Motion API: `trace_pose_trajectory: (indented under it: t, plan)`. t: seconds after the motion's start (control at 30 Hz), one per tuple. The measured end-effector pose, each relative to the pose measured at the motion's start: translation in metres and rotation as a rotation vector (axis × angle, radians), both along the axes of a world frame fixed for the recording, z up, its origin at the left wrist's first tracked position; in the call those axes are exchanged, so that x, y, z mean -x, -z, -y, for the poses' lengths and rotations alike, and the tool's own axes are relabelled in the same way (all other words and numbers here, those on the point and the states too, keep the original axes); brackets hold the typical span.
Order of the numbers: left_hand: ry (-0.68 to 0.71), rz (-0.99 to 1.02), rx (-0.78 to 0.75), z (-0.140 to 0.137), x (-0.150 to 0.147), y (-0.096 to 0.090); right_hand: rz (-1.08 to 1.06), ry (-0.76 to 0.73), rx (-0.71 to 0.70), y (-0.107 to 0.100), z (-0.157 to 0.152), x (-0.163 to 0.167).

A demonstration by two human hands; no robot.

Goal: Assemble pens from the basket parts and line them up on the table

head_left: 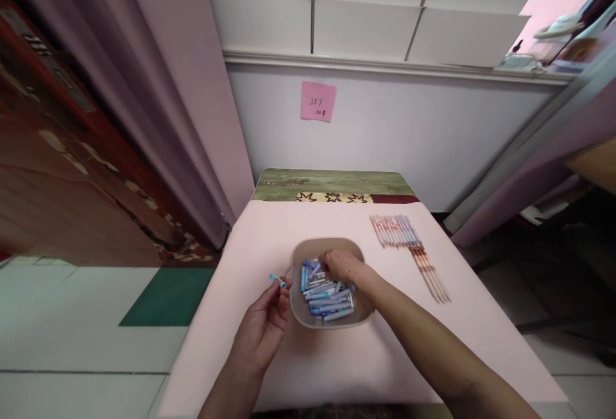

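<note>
My left hand (265, 321), left of the beige plastic box (331, 244), pinches a small light blue pen cap (278, 280) between thumb and fingers. Over the box's back right part, my right hand (341, 265) reaches down with curled fingers. Its fingertips are hidden among the contents, so whatever they grip cannot be made out. Several blue, white and pale purple pen pieces (332, 300) lie mostly sideways in the box. A few darker blue ones (315, 268) are near my right fingers.
Pale pink cloth (260, 226) covers most of the table. To the right, pens (395, 231) lie side by side in a row, with a slanted group of beige pens (430, 276) below them. A pink note (317, 102) is stuck to the wall behind.
</note>
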State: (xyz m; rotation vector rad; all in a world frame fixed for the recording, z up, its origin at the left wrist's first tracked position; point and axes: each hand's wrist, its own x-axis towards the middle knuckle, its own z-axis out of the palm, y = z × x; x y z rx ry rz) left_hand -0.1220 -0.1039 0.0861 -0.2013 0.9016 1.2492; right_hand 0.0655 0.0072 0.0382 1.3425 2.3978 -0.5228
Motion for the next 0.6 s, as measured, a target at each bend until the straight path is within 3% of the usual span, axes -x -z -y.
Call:
trace_pose_trajectory:
  t: [0.37,0.6]
  plan:
    - [0.019,-0.058,0.003,0.006,-0.007,0.002,-0.024,0.01,0.055,-0.001,0.002,0.002]
    - [0.107,-0.093,-0.012,0.018,-0.022,0.001,-0.024,-0.016,0.057,-0.004,0.004,0.002]
